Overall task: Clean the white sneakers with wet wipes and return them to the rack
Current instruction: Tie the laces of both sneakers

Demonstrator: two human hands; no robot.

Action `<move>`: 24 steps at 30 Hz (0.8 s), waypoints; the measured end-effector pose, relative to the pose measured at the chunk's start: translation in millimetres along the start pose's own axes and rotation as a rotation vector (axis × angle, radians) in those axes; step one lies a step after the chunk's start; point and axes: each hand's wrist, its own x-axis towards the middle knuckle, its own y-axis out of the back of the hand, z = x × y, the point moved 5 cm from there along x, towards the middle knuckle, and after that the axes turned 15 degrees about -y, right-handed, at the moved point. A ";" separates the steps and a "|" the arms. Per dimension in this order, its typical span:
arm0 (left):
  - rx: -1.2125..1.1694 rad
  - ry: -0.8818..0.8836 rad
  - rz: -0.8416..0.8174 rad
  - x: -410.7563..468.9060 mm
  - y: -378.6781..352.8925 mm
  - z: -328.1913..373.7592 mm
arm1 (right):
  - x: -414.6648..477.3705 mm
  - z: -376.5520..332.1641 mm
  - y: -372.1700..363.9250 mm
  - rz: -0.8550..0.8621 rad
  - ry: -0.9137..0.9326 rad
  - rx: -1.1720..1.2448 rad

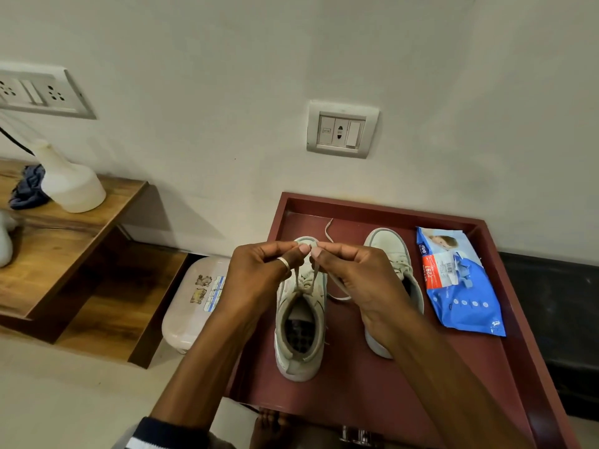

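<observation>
White leather-look sneaker (301,328) stood upright on the maroon rimmed bench (372,390), second white sneaker (390,251) just beside it. My left hand (259,273) and right hand (353,277) had fingers pinched on its pale shoelace (296,275), above the toe. Blue plastic wet-wipes pack (460,286) lay right of both shoes.

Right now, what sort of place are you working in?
Probably a room in a home: a wall socket, a wooden shelf with a spray bottle, and white sneakers on a dark red top.
</observation>
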 end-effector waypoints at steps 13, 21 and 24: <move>-0.013 0.023 -0.089 7.1 -5.5 -6.3 | 3.5 6.7 2.8 -0.002 -0.024 -0.016; 0.123 -0.013 -0.190 13.0 -5.8 -8.1 | 8.5 10.6 4.6 0.051 -0.059 -0.016; 0.140 -0.019 -0.208 13.4 -4.9 -8.7 | 9.5 10.3 5.1 0.047 -0.068 0.003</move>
